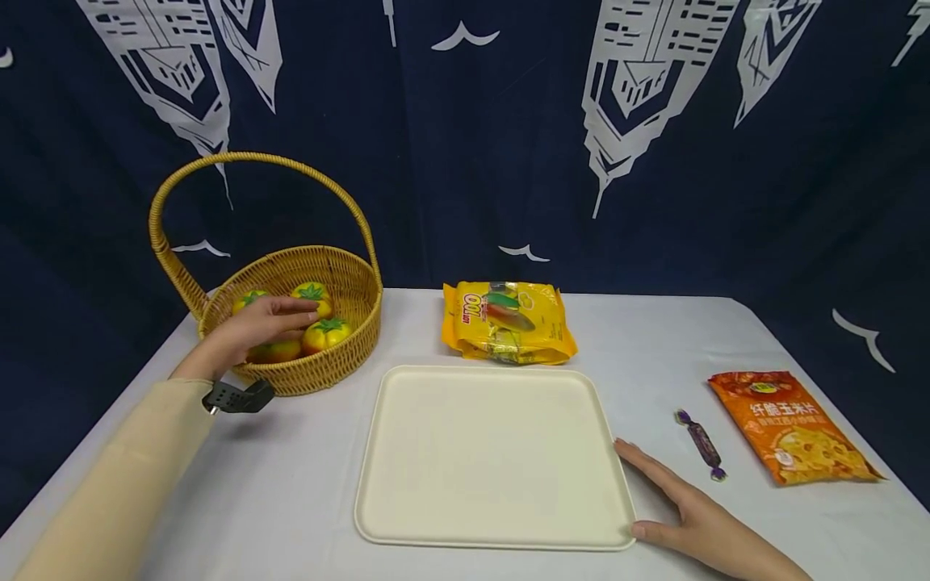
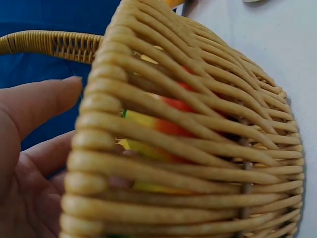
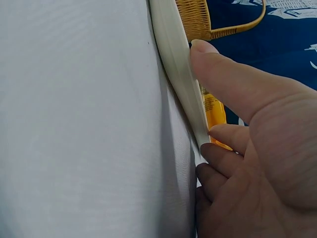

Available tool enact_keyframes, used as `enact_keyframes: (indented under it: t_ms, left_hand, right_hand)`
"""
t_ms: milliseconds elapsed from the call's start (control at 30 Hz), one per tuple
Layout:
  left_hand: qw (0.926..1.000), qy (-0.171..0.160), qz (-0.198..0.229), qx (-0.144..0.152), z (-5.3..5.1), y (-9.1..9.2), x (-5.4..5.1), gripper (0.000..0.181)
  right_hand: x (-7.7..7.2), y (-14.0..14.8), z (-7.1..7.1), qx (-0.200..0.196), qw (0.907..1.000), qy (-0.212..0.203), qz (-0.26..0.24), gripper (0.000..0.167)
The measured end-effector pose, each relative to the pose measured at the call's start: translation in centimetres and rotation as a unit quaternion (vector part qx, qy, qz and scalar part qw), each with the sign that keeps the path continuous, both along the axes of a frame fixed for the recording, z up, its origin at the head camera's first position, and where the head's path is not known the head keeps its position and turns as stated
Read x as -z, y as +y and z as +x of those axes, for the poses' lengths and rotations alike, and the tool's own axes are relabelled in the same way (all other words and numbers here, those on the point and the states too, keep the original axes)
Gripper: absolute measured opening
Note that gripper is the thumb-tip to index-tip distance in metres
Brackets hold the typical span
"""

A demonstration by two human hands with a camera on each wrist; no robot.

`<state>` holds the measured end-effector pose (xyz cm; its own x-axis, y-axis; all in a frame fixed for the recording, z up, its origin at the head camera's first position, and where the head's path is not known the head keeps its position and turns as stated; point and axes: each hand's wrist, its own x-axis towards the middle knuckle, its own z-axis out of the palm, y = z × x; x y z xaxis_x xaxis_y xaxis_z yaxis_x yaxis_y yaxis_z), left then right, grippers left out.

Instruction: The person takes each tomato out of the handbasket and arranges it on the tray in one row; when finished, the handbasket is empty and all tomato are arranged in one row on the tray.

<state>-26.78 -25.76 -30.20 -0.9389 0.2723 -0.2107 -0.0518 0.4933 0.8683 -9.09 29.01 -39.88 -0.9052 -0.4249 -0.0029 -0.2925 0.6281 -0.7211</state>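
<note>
At the left my left hand (image 1: pixel 250 329) reaches over the rim of a woven wicker basket (image 1: pixel 341 367), its fingers loosely extended above several yellow-orange fruits (image 1: pixel 328 336) with green leafy tops, perhaps persimmons. In the left wrist view, the wicker wall (image 2: pixel 198 119) hides the fingertips, so contact with a fruit cannot be made out. A cream rectangular tray (image 1: pixel 494 460) lies flat in the middle of the table. Against its right edge rests my right hand (image 1: pixel 697 516), thumb and fingers spread along the rim; the right wrist view shows the thumb (image 3: pixel 223 74) by the tray's side (image 3: pixel 181 69).
Behind the tray lies a yellow packet (image 1: pixel 508 323) with a mango picture. Right of the tray are a purple-wrapped candy (image 1: pixel 701 445) and an orange snack bag (image 1: pixel 795 428). The basket's tall handle (image 1: pixel 291 161) arches above it. A dark blue curtain (image 1: pixel 494 161) hangs behind the table.
</note>
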Motion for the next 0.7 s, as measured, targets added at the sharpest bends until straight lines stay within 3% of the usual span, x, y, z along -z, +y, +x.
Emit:
enact_keyframes:
  t_ms: [100, 233, 367, 700]
  left_hand:
    - [0.9986, 0.015, -0.044, 0.027, 0.0, 0.1, 0.0, 0.062]
    - [0.9914, 0.031, -0.107, 0.068, 0.2, 0.7, -0.1, 0.065]
    - [0.9843, 0.039, -0.145, 0.094, 0.5, 1.4, -0.1, 0.065]
    - [0.9797, 0.039, -0.179, 0.081, 0.4, 2.3, 0.7, 0.065]
  right_hand:
    - [0.1, 0.0, -0.1, -0.005, 0.9999, 0.014, -0.002, 0.082]
    - [0.1, 0.0, -0.2, -0.009, 0.9996, 0.026, 0.004, 0.082]
    - [-0.1, 0.0, -0.1, 0.000, 0.9999, 0.009, 0.012, 0.082]
    - [-0.2, 0.0, 0.0, 0.010, 0.9998, -0.007, 0.017, 0.083]
